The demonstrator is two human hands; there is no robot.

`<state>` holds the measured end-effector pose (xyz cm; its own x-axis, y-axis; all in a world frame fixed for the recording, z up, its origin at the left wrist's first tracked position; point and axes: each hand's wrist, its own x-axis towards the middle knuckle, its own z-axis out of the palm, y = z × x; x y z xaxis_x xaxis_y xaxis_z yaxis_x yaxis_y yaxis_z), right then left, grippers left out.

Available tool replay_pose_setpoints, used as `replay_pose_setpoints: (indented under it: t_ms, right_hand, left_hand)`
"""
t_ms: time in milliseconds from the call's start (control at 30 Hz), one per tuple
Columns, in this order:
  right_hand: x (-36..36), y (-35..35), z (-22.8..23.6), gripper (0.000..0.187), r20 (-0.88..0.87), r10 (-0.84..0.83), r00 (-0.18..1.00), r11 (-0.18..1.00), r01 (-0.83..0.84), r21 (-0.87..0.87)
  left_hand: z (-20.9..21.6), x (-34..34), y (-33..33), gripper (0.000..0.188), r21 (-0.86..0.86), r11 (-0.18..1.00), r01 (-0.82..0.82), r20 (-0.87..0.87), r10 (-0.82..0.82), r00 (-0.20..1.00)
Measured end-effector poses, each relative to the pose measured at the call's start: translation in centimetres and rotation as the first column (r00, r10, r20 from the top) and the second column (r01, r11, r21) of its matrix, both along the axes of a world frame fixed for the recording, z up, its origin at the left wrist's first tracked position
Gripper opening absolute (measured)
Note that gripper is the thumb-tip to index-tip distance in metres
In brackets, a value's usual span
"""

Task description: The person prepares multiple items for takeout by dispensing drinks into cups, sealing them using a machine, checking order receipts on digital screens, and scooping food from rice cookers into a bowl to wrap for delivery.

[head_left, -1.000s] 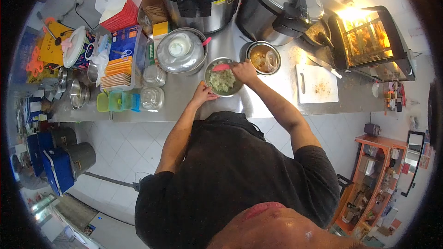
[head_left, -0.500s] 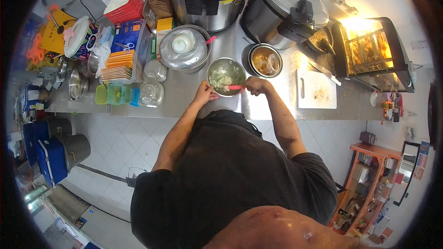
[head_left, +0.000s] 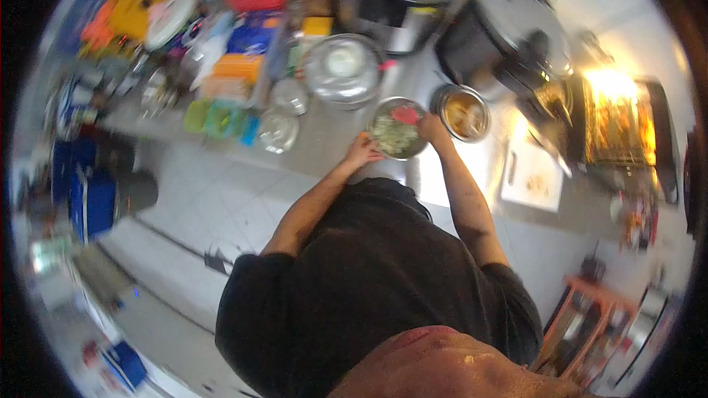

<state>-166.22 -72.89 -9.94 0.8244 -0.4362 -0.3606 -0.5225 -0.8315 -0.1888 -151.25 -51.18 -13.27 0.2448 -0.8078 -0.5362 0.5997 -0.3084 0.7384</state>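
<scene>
A metal mixing bowl (head_left: 422, 149) stands on the steel counter in front of me, holding a pale, lumpy, rice-like food (head_left: 395, 133). At its lower left rim, my left hand (head_left: 363, 150) steadies the bowl, fingers pressed against its side. My right hand (head_left: 434, 129) is closed at the right rim on a red spatula (head_left: 404, 115). The spatula's red blade lies over the far part of the food; its handle is mostly hidden in my fist. Close beyond that hand stands a metal pot (head_left: 445, 96) with brownish contents and what looks like clear plastic inside.
Two large cookers (head_left: 472, 44) stand at the back. Left of the bowl are a lidded metal pot (head_left: 344, 88) and clear plastic containers (head_left: 279, 133). To the right lie a white cutting board (head_left: 532, 169) and a knife (head_left: 557, 158), beside a lit glass-fronted oven (head_left: 619, 121).
The view has shifted and tilted, blurring the surroundings. The red spatula has gone from the bowl's near right side to its far side, my right hand moving with it. My left hand stays at the rim.
</scene>
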Motion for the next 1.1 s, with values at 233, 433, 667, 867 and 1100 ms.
replay_pose_setpoints:
  t_ms: [233,433,667,867,1100]
  right_hand:
    - [-0.6,7.5,4.8,0.064,-0.174,-0.204,0.963,0.939,0.142,-0.313]
    - [1.2,13.0,10.3,0.055,0.481,-0.442,0.758,0.841,0.536,-0.071]
    - [12.7,17.2,9.3,0.029,0.734,-0.604,0.31,0.761,0.497,0.417]
    - [31.8,19.2,13.1,0.012,0.723,-0.349,0.597,0.934,0.164,0.317]
    - [55.3,16.3,10.0,0.042,0.617,-0.508,0.601,0.854,0.257,0.453]
  left_hand:
    - [0.7,3.6,0.3,0.022,0.453,0.864,0.221,0.697,-0.498,0.517]
    - [17.4,9.6,10.6,0.015,-0.006,0.983,0.185,0.958,-0.047,0.281]
    - [32.8,39.8,34.4,0.035,-0.633,0.626,-0.455,0.731,0.677,-0.086]
    - [17.8,52.2,37.1,0.089,0.189,0.667,-0.721,0.697,-0.608,-0.379]
    - [20.6,55.1,16.9,0.093,-0.022,0.917,-0.398,0.997,-0.007,-0.071]
